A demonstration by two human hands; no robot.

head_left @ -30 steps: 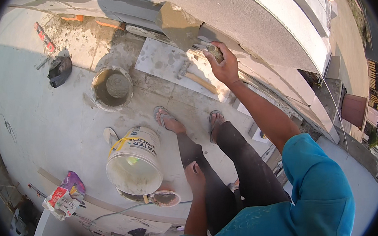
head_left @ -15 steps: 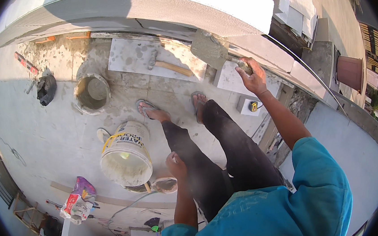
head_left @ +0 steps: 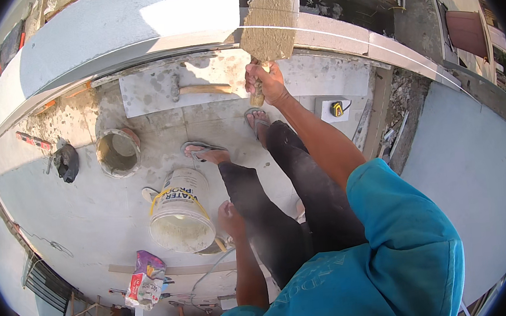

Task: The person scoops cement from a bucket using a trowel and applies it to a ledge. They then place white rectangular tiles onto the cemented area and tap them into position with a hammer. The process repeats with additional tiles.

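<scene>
My right hand grips the handle of a trowel and holds it out over the low block wall. The trowel's broad, flat blade is coated with grey mortar and points away from me. A taut white string runs along the wall, level with the blade in the picture; whether they touch I cannot tell. My left hand hangs beside my left leg with its fingers curled in, and nothing shows in it. Near it stands a white bucket with pale residue inside.
A mallet lies on a white panel along the wall. Left are a mortar-stained bucket, a black bag and a red level. A yellow tape measure sits on a pale block at right; rubble lies beyond.
My right hand has swung left and forward, bringing the trowel from beside the pale block up over the wall. The view has shifted. My left hand stays low beside my leg.
</scene>
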